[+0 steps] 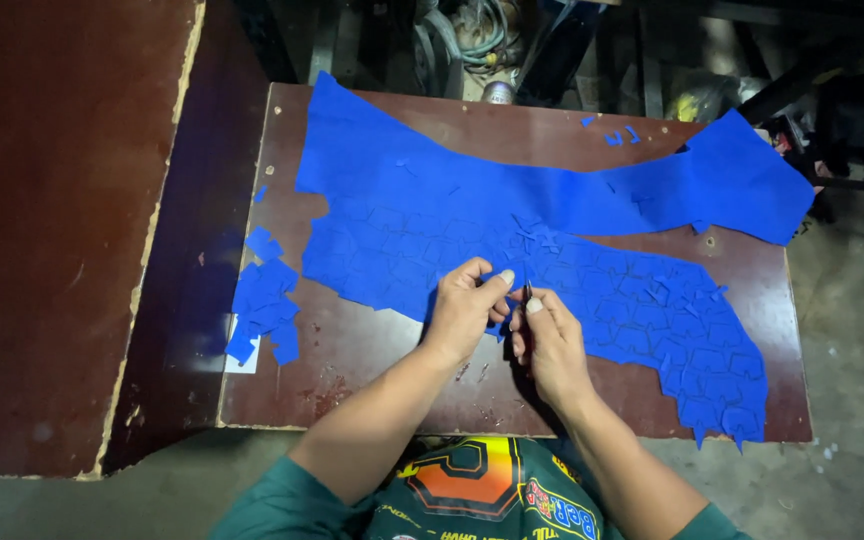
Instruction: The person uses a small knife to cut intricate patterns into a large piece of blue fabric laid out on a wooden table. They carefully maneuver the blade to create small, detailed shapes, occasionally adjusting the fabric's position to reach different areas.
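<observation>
Head view, one item: blue sheet (552,215), thin and flexible, pre-cut into a grid of small repeated shapes, spread across a dark brown table (352,350) from far left to near right. Left hand (464,310) and right hand (549,345) meet at the sheet's near edge, centre; each is closed in a pinch on a small blue piece (504,305) at that edge, thumbs and forefingers together. Handling note: the cut lines look fine, so a grip close to the seam, with the surrounding sheet held flat, would seem best to free a piece without tearing its neighbours. Stack of loose blue pieces (264,305) lies near the table's left edge. Not determinable: whether a thin dark tool sits between the fingers; the piece's outline, covered by the fingers; dim clutter beyond the far edge.
</observation>
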